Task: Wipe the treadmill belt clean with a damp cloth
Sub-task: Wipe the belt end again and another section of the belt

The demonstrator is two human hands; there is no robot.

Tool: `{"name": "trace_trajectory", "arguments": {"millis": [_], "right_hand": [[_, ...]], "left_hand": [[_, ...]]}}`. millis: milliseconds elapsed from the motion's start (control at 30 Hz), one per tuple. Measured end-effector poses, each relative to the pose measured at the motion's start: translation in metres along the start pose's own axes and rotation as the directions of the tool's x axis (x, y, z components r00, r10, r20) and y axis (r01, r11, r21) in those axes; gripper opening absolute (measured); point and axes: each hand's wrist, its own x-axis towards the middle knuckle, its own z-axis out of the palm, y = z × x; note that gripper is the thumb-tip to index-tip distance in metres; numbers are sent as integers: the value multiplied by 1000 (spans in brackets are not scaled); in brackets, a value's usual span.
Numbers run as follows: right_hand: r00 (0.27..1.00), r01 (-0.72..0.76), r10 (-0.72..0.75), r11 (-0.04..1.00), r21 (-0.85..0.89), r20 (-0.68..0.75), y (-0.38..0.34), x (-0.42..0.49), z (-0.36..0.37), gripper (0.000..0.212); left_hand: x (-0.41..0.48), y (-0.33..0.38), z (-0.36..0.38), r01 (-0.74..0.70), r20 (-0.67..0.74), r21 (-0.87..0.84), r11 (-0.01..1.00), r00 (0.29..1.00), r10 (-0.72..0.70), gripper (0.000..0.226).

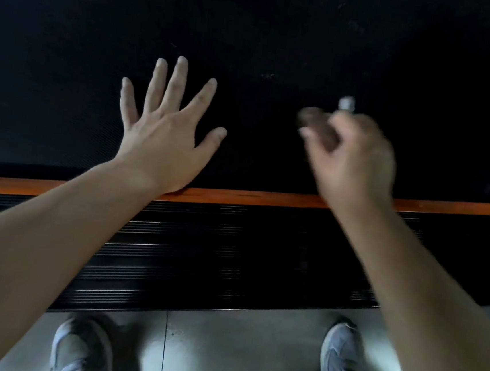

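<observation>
The black treadmill belt [281, 39] fills the upper half of the view. My left hand [165, 129] lies flat on it with the fingers spread, its heel at the orange stripe [236, 196] along the belt's near edge. My right hand [351, 153] hovers over the belt to the right, blurred by motion, with the fingers loosely curled. A darker brown patch shows between its thumb and fingers, and blur hides whether it holds anything. No cloth is plainly visible.
Below the orange stripe runs the ribbed black side rail [230, 258] of the treadmill. Nearer me is a grey tiled floor [221, 353] with my two grey shoes, left [81, 349] and right [340, 365], standing close to the rail.
</observation>
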Motion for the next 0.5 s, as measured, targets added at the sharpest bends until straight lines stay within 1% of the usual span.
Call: {"name": "trace_trajectory", "arguments": {"millis": [67, 100, 133, 200, 267, 300, 333, 400, 500], "right_hand": [[990, -129, 124, 988, -86, -61, 25, -4, -14, 32], [980, -189, 181, 977, -103, -85, 20, -9, -15, 31], [972, -218, 207, 970, -104, -106, 4, -13, -10, 31], [973, -200, 192, 978, -55, -126, -47, -22, 9, 33], [997, -68, 71, 994, 85, -31, -96, -31, 25, 30], [1000, -12, 10, 992, 122, 17, -107, -33, 29, 25], [999, 9, -14, 992, 123, 40, -108, -30, 30, 25], [999, -24, 22, 997, 75, 31, -91, -15, 27, 28], [979, -202, 203, 979, 22, -35, -79, 12, 25, 30]], "left_hand": [[-1, -2, 0, -19, 6, -6, 1000, 1000, 19, 71], [-2, -4, -1, -25, 5, -9, 1000, 1000, 25, 71], [-2, -7, -3, -31, 1, -13, 999, 1000, 31, 71], [-6, -13, -6, -50, 3, -10, 999, 999, 50, 71], [-10, -27, -10, -41, 11, 16, 999, 999, 41, 71], [-11, -36, -13, -22, 16, 32, 999, 1000, 22, 70], [-12, -46, -17, 4, 23, 46, 999, 1000, -5, 71], [-12, -70, -24, 74, 24, 59, 995, 997, -76, 75], [-18, -103, -32, 176, 14, 48, 983, 984, -177, 79]]}}
